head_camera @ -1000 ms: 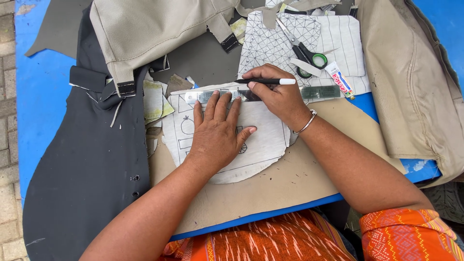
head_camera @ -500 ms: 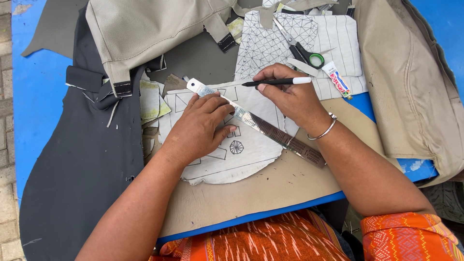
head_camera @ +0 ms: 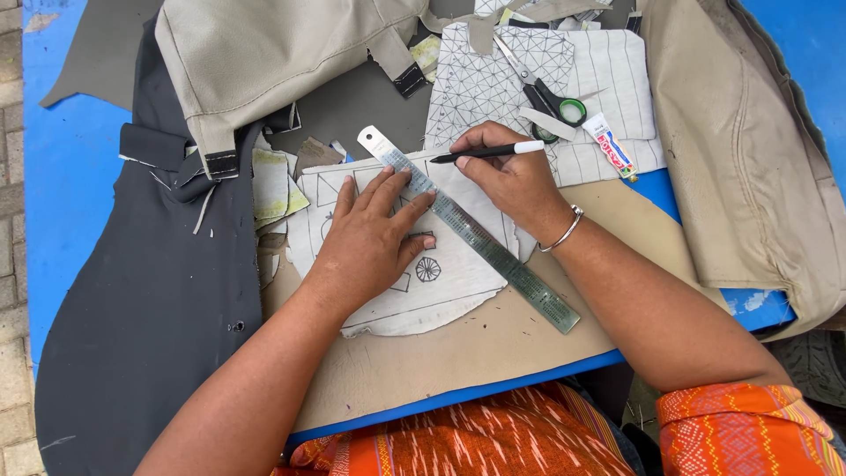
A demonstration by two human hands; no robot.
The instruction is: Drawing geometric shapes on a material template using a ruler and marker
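We see our left hand (head_camera: 370,242) lying flat with the fingers spread, pressing down on a metal ruler (head_camera: 467,227) and on the white pattern piece (head_camera: 423,295) under it; the hand grips nothing, it only bears down. The ruler runs slantwise across the pattern piece, from its rounded upper end near the grey fabric down to its lower end on the brown board (head_camera: 493,344), which lies on the blue bench (head_camera: 79,176). Our right hand (head_camera: 515,176) is closed around a black pen with a white cap (head_camera: 489,152), held almost level, its tip pointing left and sitting just beside the upper stretch of the ruler, close to the left hand's fingertips. A metal bangle (head_camera: 564,234) circles the right wrist. The pattern piece bears drawn lines, boxes and a small wheel-like figure, and its lower edge is curved. Behind the right hand lies a white panel with a criss-cross grid (head_camera: 493,79), and on it rest scissors with green and black handles (head_camera: 542,92) and, just to their right, a small tube (head_camera: 610,145). A beige fabric piece (head_camera: 264,62) covers the upper left, with dark grey fabric (head_camera: 150,308) spreading down the left side, and another beige cloth (head_camera: 749,159) is heaped at the right. Orange patterned clothing (head_camera: 493,441) shows at the bottom edge.
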